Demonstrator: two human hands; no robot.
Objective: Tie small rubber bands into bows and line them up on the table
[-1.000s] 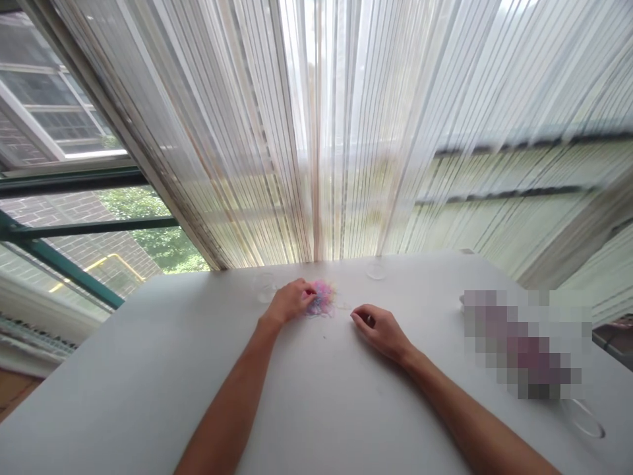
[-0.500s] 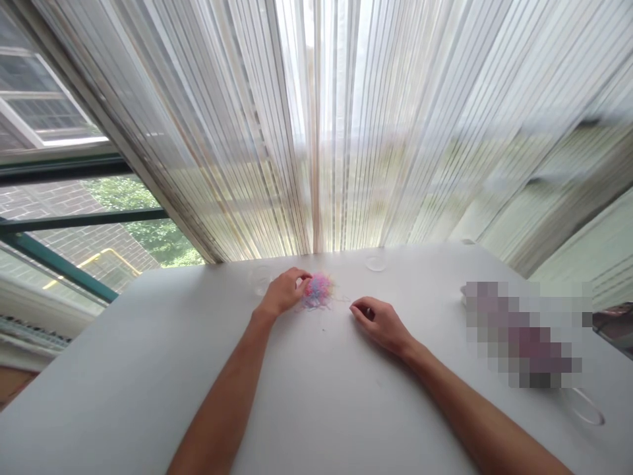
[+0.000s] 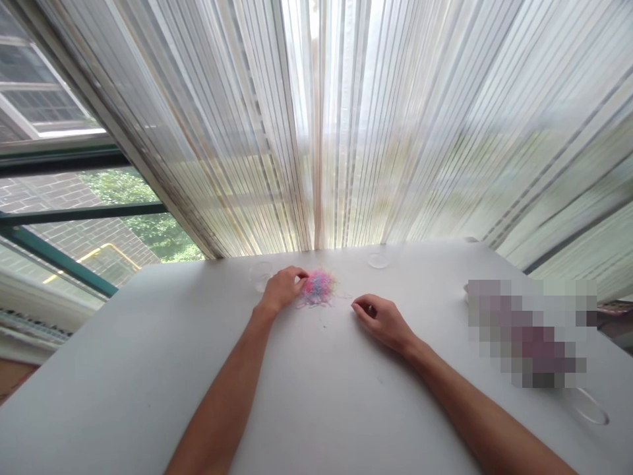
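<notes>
A small heap of tiny pink, blue and yellow elastic bands lies on the white table near its far edge. My left hand rests at the heap's left side, fingers curled and pinching into it. My right hand lies on the table a little right of the heap, fingers curled with thumb and forefinger pressed together; what they hold is too small to make out. A few loose bands lie between the heap and my right hand.
Clear round lids or dishes lie on the table: one left of my left hand, one at the far edge, one at the near right. A blurred-out patch sits at right. Sheer striped curtains hang behind.
The view has tilted slightly, so the table sits a bit higher in the picture. Both hands stay almost still, the left still picking at the heap.
</notes>
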